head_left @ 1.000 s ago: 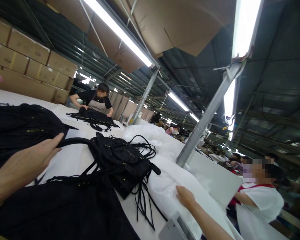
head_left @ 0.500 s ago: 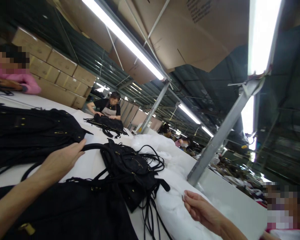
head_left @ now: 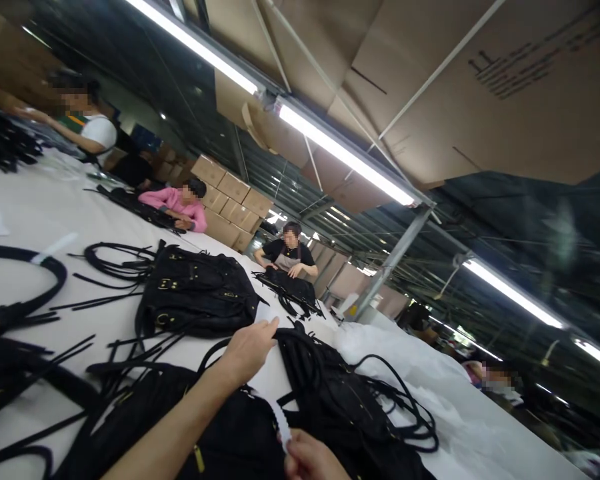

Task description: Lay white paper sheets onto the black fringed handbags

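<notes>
— Where are your hands?
— Your left hand (head_left: 247, 348) grips the black bag's handle (head_left: 285, 335) at frame centre; your right hand (head_left: 307, 459) pinches a white strip (head_left: 281, 419), bottom centre.

single head-worn view, tilted, facing forward across the white table (head_left: 40, 213), hands close below, far end perhaps blurred

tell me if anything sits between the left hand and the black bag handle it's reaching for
Nothing visible does. The left hand already touches the curved black bag handle on the white table. The right hand pinches a white ribbed strip nearer the camera.
</notes>
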Action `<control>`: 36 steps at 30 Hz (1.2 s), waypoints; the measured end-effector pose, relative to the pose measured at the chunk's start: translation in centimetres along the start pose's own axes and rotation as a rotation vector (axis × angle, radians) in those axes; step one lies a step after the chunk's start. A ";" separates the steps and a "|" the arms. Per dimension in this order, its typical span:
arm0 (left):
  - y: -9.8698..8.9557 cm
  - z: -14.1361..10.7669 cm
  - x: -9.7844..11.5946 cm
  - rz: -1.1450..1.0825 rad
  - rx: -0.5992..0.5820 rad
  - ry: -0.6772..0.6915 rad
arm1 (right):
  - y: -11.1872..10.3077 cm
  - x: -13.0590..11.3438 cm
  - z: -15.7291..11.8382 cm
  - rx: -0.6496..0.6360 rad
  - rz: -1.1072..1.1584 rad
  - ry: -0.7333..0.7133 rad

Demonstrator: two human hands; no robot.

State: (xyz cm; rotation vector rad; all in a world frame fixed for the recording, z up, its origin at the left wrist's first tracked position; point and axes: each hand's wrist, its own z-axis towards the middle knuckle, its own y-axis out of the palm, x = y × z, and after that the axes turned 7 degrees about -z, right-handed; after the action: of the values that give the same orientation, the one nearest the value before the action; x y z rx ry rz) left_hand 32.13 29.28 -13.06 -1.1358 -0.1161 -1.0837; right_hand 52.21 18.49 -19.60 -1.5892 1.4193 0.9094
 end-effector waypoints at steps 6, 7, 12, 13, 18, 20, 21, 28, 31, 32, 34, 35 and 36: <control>-0.7 -0.5 -0.1 -0.156 0.027 -0.026 | 6.3 -6.3 1.2 0.264 0.376 -0.226; -0.7 -0.5 -0.2 -0.185 0.022 -0.027 | 6.5 -6.7 1.1 0.262 0.370 -0.253; -1.1 -1.0 0.4 -0.311 0.014 0.046 | 5.9 -6.5 -0.3 0.278 0.269 -0.303; -1.1 -1.0 0.6 -0.342 0.017 0.067 | 5.7 -6.5 -0.7 0.279 0.236 -0.313; -1.5 -1.3 2.4 -0.597 -0.017 0.175 | 4.2 -6.8 -2.4 0.283 0.109 -0.415; -1.6 -1.3 3.0 -0.696 -0.019 0.148 | 3.9 -6.9 -2.9 0.272 0.031 -0.444; -1.5 -1.3 3.3 -0.751 -0.010 0.116 | 3.8 -6.9 -3.2 0.267 -0.020 -0.453; 0.9 -1.3 4.6 -0.935 -0.002 -0.049 | 4.7 -7.5 -5.6 0.380 -0.268 -0.631; 1.4 -1.5 4.8 -0.937 -0.060 -0.091 | 5.1 -7.7 -6.1 0.300 -0.250 -0.652; 1.4 -1.6 4.8 -0.927 -0.076 -0.090 | 5.1 -7.6 -6.2 0.273 -0.239 -0.659; 1.0 -1.7 4.8 -0.905 -0.112 -0.072 | 4.7 -7.3 -6.3 0.226 -0.220 -0.678; 0.8 -1.7 4.8 -0.899 -0.143 -0.061 | 4.4 -7.1 -6.3 0.209 -0.218 -0.677; 0.6 -1.8 4.9 -0.898 -0.180 -0.041 | 4.0 -7.0 -6.3 0.188 -0.235 -0.665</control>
State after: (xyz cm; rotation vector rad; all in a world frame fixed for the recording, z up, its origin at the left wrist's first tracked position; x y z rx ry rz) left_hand 34.34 24.82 -11.53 -1.2960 -0.6140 -1.8871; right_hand 47.47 15.49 -10.98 -1.1278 0.8041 1.0028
